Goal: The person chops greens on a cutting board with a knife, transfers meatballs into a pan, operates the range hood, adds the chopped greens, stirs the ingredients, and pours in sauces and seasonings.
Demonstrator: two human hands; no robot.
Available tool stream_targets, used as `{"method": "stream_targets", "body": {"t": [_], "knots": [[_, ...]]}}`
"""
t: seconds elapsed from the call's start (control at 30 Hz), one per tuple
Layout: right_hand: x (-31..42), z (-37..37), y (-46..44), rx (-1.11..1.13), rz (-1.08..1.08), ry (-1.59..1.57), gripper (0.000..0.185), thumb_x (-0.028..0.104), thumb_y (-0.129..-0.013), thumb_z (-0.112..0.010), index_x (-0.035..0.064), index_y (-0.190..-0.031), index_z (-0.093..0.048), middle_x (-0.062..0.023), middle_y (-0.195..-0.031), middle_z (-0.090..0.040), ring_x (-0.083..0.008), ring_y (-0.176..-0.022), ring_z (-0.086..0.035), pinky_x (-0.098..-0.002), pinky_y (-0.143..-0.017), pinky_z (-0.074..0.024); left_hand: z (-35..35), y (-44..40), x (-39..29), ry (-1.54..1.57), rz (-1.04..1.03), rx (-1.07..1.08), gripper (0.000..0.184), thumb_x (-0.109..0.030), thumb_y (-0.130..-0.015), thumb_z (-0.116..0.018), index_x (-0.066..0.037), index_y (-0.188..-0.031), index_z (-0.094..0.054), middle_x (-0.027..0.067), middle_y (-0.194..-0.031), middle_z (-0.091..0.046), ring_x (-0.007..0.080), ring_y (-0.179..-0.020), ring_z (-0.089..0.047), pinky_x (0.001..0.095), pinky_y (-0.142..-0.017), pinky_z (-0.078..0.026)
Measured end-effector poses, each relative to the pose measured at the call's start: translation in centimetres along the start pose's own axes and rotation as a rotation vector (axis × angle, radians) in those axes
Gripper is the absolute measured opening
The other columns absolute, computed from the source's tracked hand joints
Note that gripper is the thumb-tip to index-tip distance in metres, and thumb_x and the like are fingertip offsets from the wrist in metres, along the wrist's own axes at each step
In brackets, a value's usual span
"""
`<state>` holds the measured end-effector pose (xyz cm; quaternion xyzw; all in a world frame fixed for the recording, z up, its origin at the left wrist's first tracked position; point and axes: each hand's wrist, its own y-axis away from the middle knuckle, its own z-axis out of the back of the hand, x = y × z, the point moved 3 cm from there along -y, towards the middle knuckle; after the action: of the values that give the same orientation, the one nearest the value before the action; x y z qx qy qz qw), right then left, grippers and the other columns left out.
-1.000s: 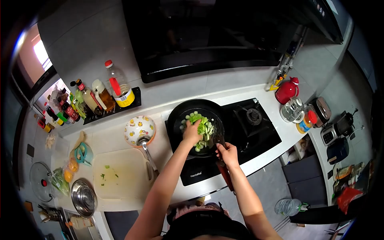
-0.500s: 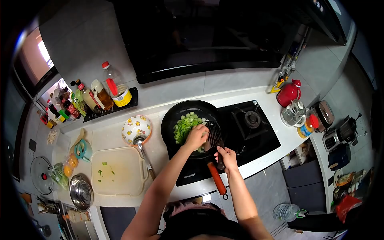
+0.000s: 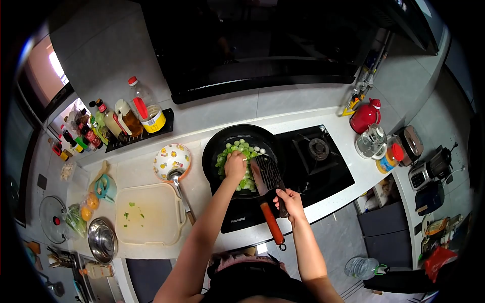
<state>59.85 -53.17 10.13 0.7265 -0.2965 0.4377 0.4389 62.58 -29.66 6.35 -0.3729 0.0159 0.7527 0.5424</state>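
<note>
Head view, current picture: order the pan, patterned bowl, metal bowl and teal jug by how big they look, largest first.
1. Pan
2. Patterned bowl and metal bowl: too alike to rank; one looks rounder, the other narrower but longer.
3. Teal jug

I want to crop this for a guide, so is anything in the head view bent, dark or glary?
Head view: edges bend and corners fall to black; the window is blown out; glare spots the steel bowl; the range hood is nearly featureless black.
</note>
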Motion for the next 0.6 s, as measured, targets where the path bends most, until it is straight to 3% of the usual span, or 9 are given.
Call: {"method": "stream_targets", "body": {"t": [0.07, 0.17, 0.2, 0.3, 0.33, 0.5, 0.6], "knots": [[-0.1, -0.2, 0.1, -0.014, 0.006, 0.001, 0.019, 0.015, -0.087, -0.059, 0.0030, -0.072, -0.058, -0.0030, -0.062, -0.059, -0.0090, -0.051, -0.053, -0.0216, -0.049, -0.0420, 0.2, 0.4, -1.3, 0.145, -0.121, -0.048, 0.009, -0.007, -0.071, -0.065, -0.005, -0.080, -0.064, 0.0118, -0.092, -0.059, 0.0312, -0.089, -0.056, 0.0385, -0.076, -0.047], [0.0, -0.6, 0.1, -0.041, 0.041, 0.014, 0.018, 0.014, -0.087, -0.058, 0.0033, -0.072, -0.058, -0.0028, -0.062, -0.059, -0.0087, -0.050, -0.052, -0.0214, -0.048, -0.0417, 1.1, 1.5, -5.1, 0.546, -0.137, 0.136, 0.008, -0.011, -0.074, -0.064, -0.005, -0.079, -0.063, 0.0103, -0.088, -0.058, 0.0273, -0.085, -0.059, 0.0375, -0.074, -0.048], [0.1, -0.8, 0.2, -0.044, 0.056, 0.016, 0.018, 0.014, -0.087, -0.058, 0.0038, -0.072, -0.058, -0.0027, -0.062, -0.059, -0.0086, -0.049, -0.052, -0.0213, -0.047, -0.0416, 1.4, 1.8, -5.7, 0.477, -0.167, 0.186, 0.008, -0.006, -0.073, -0.062, -0.005, -0.080, -0.064, 0.0100, -0.088, -0.059, 0.0269, -0.087, -0.057, 0.0371, -0.075, -0.047], [0.2, -1.5, 0.8, -0.070, 0.099, 0.043, 0.018, 0.014, -0.087, -0.059, 0.0032, -0.073, -0.058, -0.0023, -0.061, -0.058, -0.0081, -0.049, -0.051, -0.0212, -0.046, -0.0408, 0.5, 1.9, -2.2, -0.321, -0.087, 0.063, 0.013, -0.003, -0.069, -0.060, -0.005, -0.080, -0.066, 0.0090, -0.088, -0.059, 0.0268, -0.088, -0.055, 0.0366, -0.076, -0.045], [0.1, -1.8, 1.0, -0.088, 0.119, 0.064, 0.018, 0.014, -0.086, -0.059, 0.0024, -0.073, -0.058, -0.0024, -0.061, -0.058, -0.0080, -0.049, -0.051, -0.0213, -0.046, -0.0404, 1.1, 1.8, -1.1, -0.382, -0.092, 0.025, 0.014, -0.003, -0.067, -0.059, -0.006, -0.079, -0.067, 0.0081, -0.088, -0.059, 0.0271, -0.090, -0.053, 0.0364, -0.078, -0.044], [-0.3, -5.7, 1.9, -0.175, 0.175, 0.097, 0.018, 0.015, -0.086, -0.060, 0.0002, -0.077, -0.059, -0.0019, -0.061, -0.057, -0.0072, -0.049, -0.051, -0.0207, -0.046, -0.0399, 7.5, 4.7, -0.7, -0.070, -0.168, -0.246, 0.013, -0.002, -0.069, -0.059, -0.004, -0.081, -0.065, 0.0084, -0.093, -0.057, 0.0278, -0.089, -0.053, 0.0374, -0.076, -0.045], [-1.7, -9.5, 2.4, -0.094, 0.180, 0.131, 0.018, 0.017, -0.088, -0.058, 0.0037, -0.076, -0.056, -0.0008, -0.062, -0.057, -0.0066, -0.049, -0.051, -0.0202, -0.045, -0.0401, 10.6, 7.6, 2.0, 0.130, -0.118, -0.390, 0.014, -0.001, -0.074, -0.059, -0.005, -0.086, -0.064, 0.0089, -0.093, -0.057, 0.0286, -0.088, -0.054, 0.0381, -0.076, -0.046]]}}
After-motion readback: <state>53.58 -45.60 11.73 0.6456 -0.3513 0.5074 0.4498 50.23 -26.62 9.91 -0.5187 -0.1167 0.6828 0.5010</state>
